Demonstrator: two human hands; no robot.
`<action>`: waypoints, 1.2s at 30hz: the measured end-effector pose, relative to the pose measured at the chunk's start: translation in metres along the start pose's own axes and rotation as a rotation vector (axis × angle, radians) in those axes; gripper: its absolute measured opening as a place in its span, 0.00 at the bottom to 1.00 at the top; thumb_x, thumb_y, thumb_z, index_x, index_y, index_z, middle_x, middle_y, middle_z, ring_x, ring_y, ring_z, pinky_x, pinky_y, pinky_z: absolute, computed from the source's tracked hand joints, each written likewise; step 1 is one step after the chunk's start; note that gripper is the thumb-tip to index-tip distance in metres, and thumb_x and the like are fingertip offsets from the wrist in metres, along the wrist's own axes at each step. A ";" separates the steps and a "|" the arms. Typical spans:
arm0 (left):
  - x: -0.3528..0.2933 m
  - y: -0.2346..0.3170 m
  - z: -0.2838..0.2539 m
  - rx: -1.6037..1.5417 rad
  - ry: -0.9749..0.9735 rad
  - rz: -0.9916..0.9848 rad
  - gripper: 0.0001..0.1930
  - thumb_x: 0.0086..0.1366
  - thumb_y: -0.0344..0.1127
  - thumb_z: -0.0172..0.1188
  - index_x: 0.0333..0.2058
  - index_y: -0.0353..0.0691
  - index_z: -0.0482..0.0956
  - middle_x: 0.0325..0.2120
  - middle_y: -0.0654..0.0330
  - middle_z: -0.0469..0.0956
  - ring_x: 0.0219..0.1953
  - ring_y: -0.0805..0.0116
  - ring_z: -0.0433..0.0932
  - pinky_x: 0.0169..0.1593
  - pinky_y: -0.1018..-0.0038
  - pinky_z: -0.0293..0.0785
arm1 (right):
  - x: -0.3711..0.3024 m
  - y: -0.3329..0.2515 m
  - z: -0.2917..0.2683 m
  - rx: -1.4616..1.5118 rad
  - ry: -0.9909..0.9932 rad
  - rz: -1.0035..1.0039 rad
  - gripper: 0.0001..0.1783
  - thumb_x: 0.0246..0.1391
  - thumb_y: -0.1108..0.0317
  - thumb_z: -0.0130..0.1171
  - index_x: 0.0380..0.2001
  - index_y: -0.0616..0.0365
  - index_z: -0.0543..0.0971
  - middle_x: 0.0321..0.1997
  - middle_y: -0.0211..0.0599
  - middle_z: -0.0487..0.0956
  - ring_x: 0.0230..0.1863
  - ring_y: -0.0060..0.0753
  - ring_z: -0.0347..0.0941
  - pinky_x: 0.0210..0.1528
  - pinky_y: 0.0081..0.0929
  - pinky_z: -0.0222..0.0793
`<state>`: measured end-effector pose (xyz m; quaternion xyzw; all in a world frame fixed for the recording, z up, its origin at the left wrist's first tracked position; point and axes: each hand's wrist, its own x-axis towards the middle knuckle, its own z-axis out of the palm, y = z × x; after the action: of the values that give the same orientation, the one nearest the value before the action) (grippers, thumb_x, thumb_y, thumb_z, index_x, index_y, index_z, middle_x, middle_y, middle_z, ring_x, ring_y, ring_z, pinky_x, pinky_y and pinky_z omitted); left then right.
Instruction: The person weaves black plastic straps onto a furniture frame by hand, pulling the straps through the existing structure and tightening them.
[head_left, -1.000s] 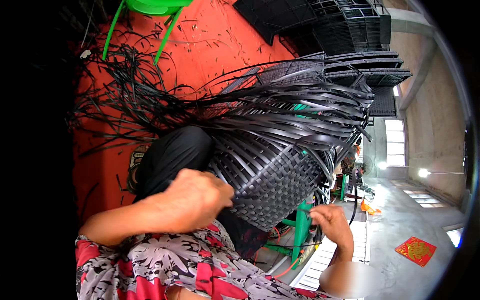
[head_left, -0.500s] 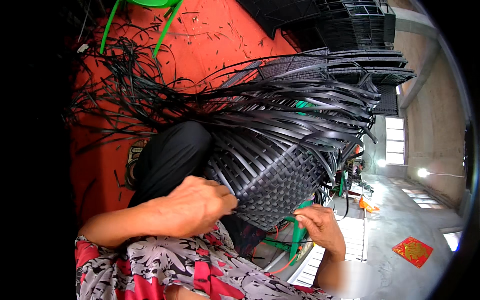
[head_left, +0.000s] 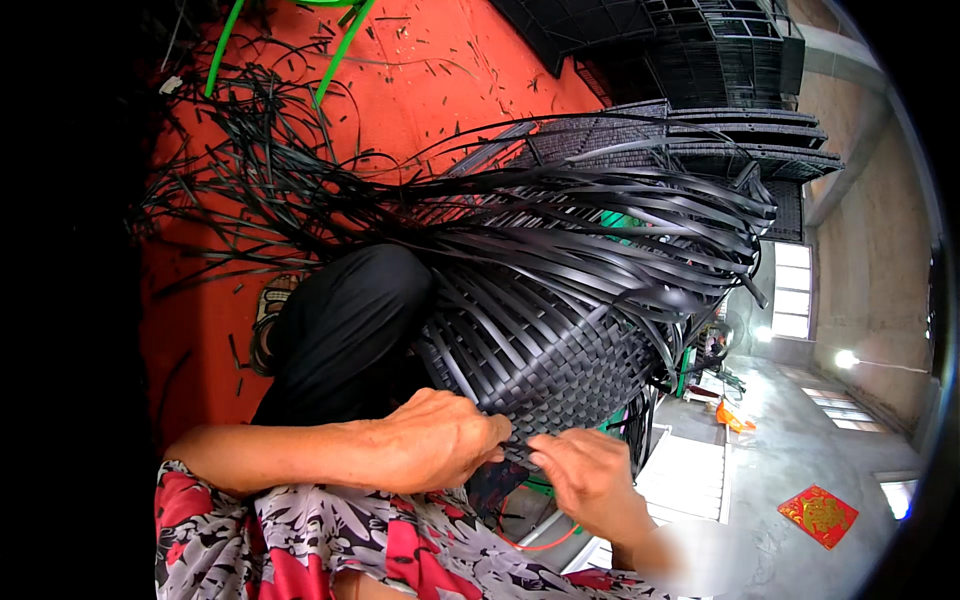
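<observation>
A black woven piece of flat plastic strips point(head_left: 585, 375) lies across my lap, its checkered weave facing me. Long loose strips point(head_left: 620, 245) fan out from it to the far side and left. At the near edge of the weave, my left hand point(head_left: 440, 440) is closed, thumb and fingers pinched on a black strip point(head_left: 517, 444). Close beside it on the right, my right hand point(head_left: 588, 478) pinches the same strip, its fingertips almost meeting the left ones. My fingers partly hide the strip.
My bent knee in black trousers point(head_left: 350, 310) props the left side. Loose strips trail over the red floor point(head_left: 440, 100), scattered with offcuts, near a green stool point(head_left: 345, 45). Black woven frames point(head_left: 740, 140) are stacked at the far right. An orange cord point(head_left: 545, 545) runs below the weave.
My right hand has moved left, from the weave's right corner to beside my left hand. The left hand has shifted slightly right and nearer. The whole view has moved a little.
</observation>
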<state>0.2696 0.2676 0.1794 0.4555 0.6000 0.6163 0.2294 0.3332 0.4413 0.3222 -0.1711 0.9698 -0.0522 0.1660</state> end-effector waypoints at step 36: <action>0.087 -0.057 -0.017 0.208 0.726 0.243 0.05 0.58 0.29 0.61 0.34 0.40 0.77 0.30 0.60 0.70 0.37 0.60 0.68 0.41 0.66 0.62 | 0.076 -0.003 -0.080 -0.769 0.052 -0.057 0.28 0.33 0.79 0.62 0.45 0.50 0.81 0.23 0.32 0.67 0.21 0.33 0.67 0.21 0.29 0.61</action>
<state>0.1983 0.3409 0.1529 0.2966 0.6431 0.6957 -0.1197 0.2394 0.4152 0.3748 -0.2463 0.9173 0.3065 0.0635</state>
